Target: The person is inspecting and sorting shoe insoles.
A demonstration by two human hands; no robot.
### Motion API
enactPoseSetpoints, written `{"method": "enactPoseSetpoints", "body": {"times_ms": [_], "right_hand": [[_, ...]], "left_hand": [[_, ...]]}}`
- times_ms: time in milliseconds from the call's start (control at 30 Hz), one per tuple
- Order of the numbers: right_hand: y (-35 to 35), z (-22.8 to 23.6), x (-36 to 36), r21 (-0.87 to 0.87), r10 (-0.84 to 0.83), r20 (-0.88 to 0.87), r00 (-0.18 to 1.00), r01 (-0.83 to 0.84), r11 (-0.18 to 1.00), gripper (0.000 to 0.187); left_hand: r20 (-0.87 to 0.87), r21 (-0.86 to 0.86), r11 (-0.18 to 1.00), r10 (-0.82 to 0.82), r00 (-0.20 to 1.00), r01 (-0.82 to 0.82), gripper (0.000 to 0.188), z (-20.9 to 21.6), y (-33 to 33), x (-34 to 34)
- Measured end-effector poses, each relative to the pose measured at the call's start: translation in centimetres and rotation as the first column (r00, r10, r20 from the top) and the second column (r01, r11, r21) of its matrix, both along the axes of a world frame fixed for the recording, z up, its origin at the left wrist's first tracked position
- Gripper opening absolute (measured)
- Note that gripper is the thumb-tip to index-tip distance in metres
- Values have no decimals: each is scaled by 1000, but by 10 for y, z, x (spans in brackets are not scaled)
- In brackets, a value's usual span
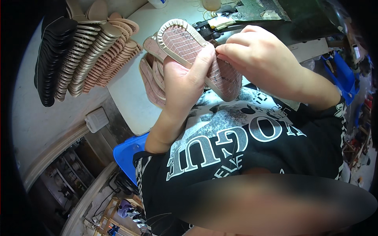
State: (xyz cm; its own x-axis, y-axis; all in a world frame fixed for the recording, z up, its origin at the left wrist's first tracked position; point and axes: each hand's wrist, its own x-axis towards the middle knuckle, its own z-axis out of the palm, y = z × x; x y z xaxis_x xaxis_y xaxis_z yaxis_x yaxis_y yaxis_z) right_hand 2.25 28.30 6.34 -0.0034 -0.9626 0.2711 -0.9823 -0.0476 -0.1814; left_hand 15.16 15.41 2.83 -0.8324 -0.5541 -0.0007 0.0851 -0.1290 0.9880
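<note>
Pink shoe part (179, 37), sole-shaped, with gathered rim and pale crossing threads: held tilted above the tabletop (124, 92), before the wearer's shirt (232, 129). Left hand (183, 80): fingers clasp the part, thumb flat on its face. Right hand (262, 51): fingers pinched together at the part's right edge; what lies between them cannot be told. Further pink shoe parts (149, 84) lie beside the left hand. Farther left: 1 row of black soles (51, 59), plus metallic soles (92, 59) and pink soles (118, 57).
</note>
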Motion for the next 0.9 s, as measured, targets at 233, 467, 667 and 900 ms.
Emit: {"method": "enactPoseSetpoints", "body": {"times_ms": [233, 467, 667, 900], "right_hand": [[-9, 13, 11, 332, 7, -189, 982, 57, 941, 9], [-18, -3, -7, 34, 90, -114, 989, -86, 996, 11], [-17, -13, -19, 133, -156, 936, 316, 91, 987, 9], [-15, -18, -13, 63, -75, 939, 336, 46, 997, 7]], "left_hand": [[-46, -244, 968, 44, 998, -53, 24, -5, 5, -3], [-16, -166, 986, 14, 1000, -16, 18, 3, 4, 0], [-1, 97, 995, -39, 999, 39, 15, 0, -10, 1], [-61, 185, 982, -34, 998, 45, 14, -4, -8, -2]]}}
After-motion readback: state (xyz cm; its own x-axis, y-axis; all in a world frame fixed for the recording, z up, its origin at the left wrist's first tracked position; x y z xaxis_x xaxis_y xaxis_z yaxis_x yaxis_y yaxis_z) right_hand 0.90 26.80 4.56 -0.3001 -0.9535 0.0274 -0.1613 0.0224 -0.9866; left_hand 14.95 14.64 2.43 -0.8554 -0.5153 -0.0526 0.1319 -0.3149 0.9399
